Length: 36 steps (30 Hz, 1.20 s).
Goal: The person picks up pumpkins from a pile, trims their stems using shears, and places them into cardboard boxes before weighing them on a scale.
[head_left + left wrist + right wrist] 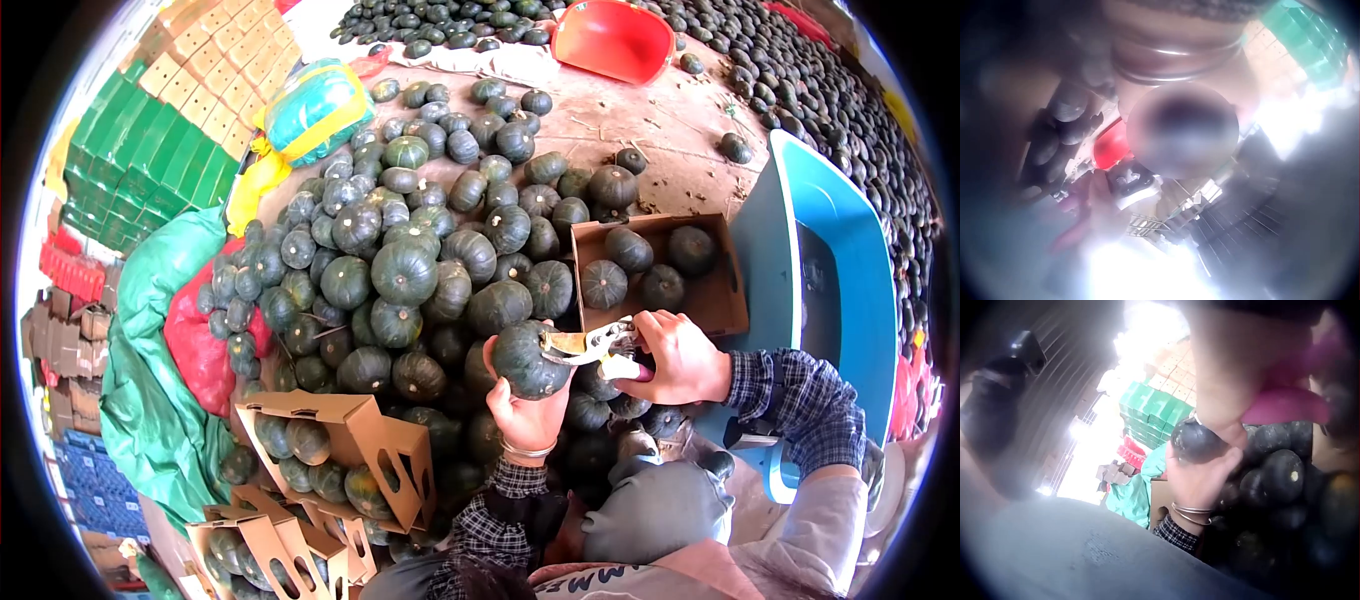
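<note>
My left hand (532, 418) holds a dark green pumpkin (522, 368) from below, thumb and fingers round its sides. In the right hand (688, 355) I grip pruning shears (600, 345), their blades right at the pumpkin's top. The right wrist view shows the shears' pink handle (1288, 406) in the right hand and the left hand (1194, 478) cupped under the pumpkin (1196, 441). Close up and blurred, the pumpkin (1182, 131) fills the middle of the left wrist view. Both hands are above a heap of similar pumpkins (405, 270).
A cardboard box (738, 310) with several pumpkins lies beyond the right hand, beside a large blue tub (790, 250). Another filled box (385, 440) stands at lower left. A red tub (612, 42) sits at the back, and green sheeting (150, 370) lies left.
</note>
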### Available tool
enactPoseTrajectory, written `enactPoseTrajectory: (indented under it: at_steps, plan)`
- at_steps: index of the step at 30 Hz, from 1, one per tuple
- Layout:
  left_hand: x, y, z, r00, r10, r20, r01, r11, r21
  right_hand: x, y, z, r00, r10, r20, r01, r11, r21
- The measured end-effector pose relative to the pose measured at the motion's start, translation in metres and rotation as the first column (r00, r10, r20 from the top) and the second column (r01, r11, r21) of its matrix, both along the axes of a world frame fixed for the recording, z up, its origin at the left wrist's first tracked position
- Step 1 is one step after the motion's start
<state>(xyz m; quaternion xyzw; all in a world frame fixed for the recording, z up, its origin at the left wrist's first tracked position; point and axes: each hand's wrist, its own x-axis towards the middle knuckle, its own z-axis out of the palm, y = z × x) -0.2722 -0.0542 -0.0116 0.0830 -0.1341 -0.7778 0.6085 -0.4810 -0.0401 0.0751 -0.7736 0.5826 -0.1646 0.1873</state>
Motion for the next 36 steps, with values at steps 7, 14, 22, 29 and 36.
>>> enactPoseTrajectory:
  at_steps: [7,14,22,29,36]
  plan:
    - [-0.009,0.005,-0.014,0.986,-0.095,-0.14,0.132,0.95,0.284,-0.021,-0.011,-0.012,0.989,0.011,-0.147,-0.019,0.998,-0.054]
    - [0.019,-0.027,-0.018,0.473,-0.039,0.88,0.158,0.987,-0.041,-0.046,-0.018,0.03,0.97,-0.24,0.046,0.234,0.965,0.12]
    - [-0.016,-0.143,0.008,-0.438,0.572,0.693,0.559,0.777,-0.288,-0.095,-0.084,0.05,0.929,-0.359,0.092,0.361,0.932,-0.004]
    - [-0.076,-0.293,-0.071,-0.695,0.202,0.69,0.396,0.909,0.133,-0.134,-0.097,-0.003,0.791,-0.546,-0.274,0.449,0.824,-0.346]
    - [-0.052,-0.314,-0.082,-0.578,0.28,0.767,0.458,0.889,0.021,-0.143,-0.101,-0.009,0.818,-0.517,-0.252,0.414,0.834,-0.366]
